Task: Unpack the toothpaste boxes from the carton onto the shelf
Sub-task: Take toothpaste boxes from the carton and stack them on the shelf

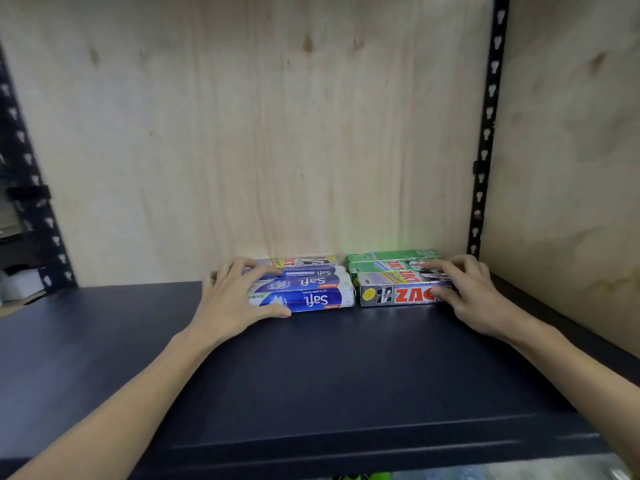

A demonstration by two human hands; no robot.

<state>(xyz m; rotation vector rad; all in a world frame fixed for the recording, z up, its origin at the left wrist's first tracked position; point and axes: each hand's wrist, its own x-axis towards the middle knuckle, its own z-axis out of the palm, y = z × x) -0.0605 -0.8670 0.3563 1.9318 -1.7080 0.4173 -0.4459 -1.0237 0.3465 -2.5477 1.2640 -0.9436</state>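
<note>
1. Against the far plywood back wall (277,133), on the dark shelf (311,375), I log two groups of toothpaste boxes side by side, a narrow gap between them.
2. Left group: blue boxes (304,289) stacked, nearest one on its long side, print upside down to me. Right group: grey-and-red boxes (398,289) near, green boxes (391,258) behind and on top.
3. Left hand (228,303): fingers curled over the top of the blue stack, thumb along its near face at shelf level. I read this as a clamp, holding the stack square.
4. Right hand (467,292): fingers curled over the right end of the grey-and-red boxes, thumb on the near face. Same purpose, I judge: pressing that group back and left.
5. Both groups sit far back and right, near the black upright (485,150); probably to leave near and left shelf room free.
6. Carton not in view.
</note>
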